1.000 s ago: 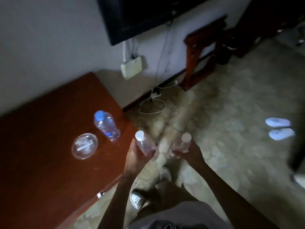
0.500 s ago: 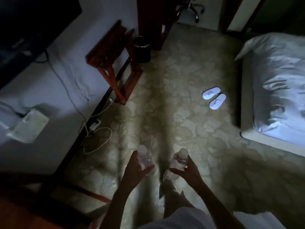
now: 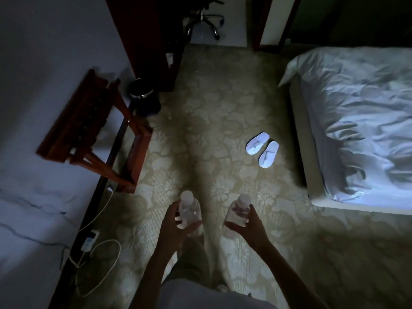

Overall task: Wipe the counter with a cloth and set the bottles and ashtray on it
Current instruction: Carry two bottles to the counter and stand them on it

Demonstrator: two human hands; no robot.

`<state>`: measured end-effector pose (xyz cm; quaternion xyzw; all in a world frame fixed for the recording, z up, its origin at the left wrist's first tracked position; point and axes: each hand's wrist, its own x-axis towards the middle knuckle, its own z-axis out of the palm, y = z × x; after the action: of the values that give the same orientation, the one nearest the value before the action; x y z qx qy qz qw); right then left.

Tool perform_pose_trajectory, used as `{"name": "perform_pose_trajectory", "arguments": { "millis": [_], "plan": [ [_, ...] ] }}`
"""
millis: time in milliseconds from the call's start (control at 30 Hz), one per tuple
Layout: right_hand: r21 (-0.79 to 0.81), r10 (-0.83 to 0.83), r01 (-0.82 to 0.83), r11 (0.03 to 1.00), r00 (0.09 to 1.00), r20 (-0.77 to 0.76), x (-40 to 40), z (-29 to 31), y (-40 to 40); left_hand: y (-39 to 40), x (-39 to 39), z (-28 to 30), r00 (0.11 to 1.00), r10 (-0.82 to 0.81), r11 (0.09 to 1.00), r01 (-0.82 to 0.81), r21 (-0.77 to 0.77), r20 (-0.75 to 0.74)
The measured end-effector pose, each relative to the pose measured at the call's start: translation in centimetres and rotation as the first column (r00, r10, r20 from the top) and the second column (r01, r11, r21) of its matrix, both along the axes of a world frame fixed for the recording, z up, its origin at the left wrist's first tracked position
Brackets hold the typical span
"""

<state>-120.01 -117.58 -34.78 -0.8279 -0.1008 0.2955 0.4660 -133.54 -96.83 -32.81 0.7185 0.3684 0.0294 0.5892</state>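
My left hand (image 3: pixel 176 221) grips a clear plastic bottle (image 3: pixel 189 207) with a white cap, held upright over the patterned carpet. My right hand (image 3: pixel 247 226) grips a second clear bottle (image 3: pixel 238 209), also white-capped and tilted slightly left. Both bottles are about level, a short gap apart, in front of my body. The counter, the ashtray and any cloth are out of view.
A folding wooden luggage rack (image 3: pixel 89 130) stands against the left wall, with a dark bin (image 3: pixel 142 94) behind it. A white cable and plug (image 3: pixel 93 246) lie by the skirting. White slippers (image 3: pixel 263 150) sit beside the bed (image 3: pixel 356 121). An office chair base (image 3: pixel 205 21) is far ahead.
The view has swung right, away from the red counter with its bottle and ashtray, toward the room and bed. Both hands still hold their bottles in front of me.
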Motion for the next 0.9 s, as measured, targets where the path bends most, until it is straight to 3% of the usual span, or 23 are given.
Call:
{"name": "perform_pose_trajectory", "arguments": {
  "millis": [133, 233, 400, 633, 767, 900],
  "plan": [
    [-0.01, -0.036, 0.036, 0.999, 0.999, 0.011, 8.6, 0.0, 7.4, 8.2, 9.8, -1.5, 0.999, -0.034, 0.999, 0.033, 0.019, 0.013],
    [-0.004, -0.028, 0.028, 1.0, 0.999, 0.034, 15.5, 3.0, 13.4, 14.4, 17.1, -0.7, 0.993, -0.114, 0.989, 0.114, 0.093, 0.003],
    [0.058, -0.065, 0.059, 0.997, 0.994, 0.088, 27.9, 6.7, 22.4, 24.2, 29.8, 1.4, 0.982, -0.183, 0.98, 0.178, 0.091, 0.047],
    [0.076, -0.197, 0.195, 0.978, 0.98, 0.012, 43.3, 2.5, 30.5, 31.8, 47.1, -0.8, 0.968, -0.249, 0.965, 0.244, 0.09, 0.043],
    [0.115, -0.191, 0.188, 0.975, 0.981, 0.014, 56.0, 1.3, 37.5, 37.3, 58.4, -1.5, 0.98, -0.199, 0.976, 0.196, 0.091, 0.025],
    [0.155, -0.104, 0.088, 0.984, 0.99, 0.093, 69.2, 4.8, 44.9, 44.3, 70.0, 2.2, 0.987, -0.145, 0.982, 0.136, 0.13, 0.067]
  ]
}}
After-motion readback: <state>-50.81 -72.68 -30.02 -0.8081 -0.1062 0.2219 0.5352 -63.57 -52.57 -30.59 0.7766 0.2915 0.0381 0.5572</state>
